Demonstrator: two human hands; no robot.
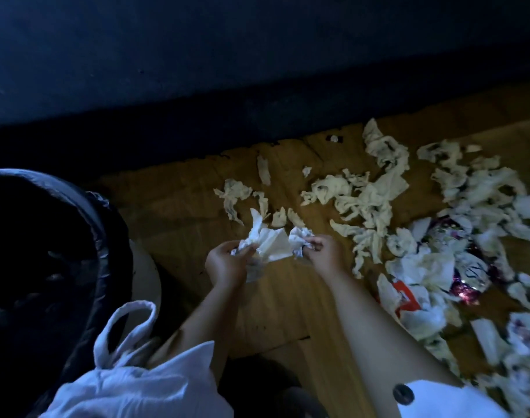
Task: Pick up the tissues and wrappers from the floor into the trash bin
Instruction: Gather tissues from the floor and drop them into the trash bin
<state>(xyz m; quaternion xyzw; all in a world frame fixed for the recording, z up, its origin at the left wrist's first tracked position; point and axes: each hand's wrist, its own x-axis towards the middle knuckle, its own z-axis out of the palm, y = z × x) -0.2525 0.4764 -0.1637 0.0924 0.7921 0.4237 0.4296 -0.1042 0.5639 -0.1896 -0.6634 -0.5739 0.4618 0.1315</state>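
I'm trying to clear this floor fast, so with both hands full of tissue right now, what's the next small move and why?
Probably swing both hands left and drop the wad of tissues into the trash bin. The left hand and right hand are both closed on it, so neither can take more, and the bin's open mouth sits just left of them. Many tissues and wrappers remain on the floor to the right.

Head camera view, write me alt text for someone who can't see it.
Two bare hands, left hand and right hand, hold a wad of crumpled tissues above a wooden floor. A black-lined trash bin stands left; tissues and wrappers litter the right.
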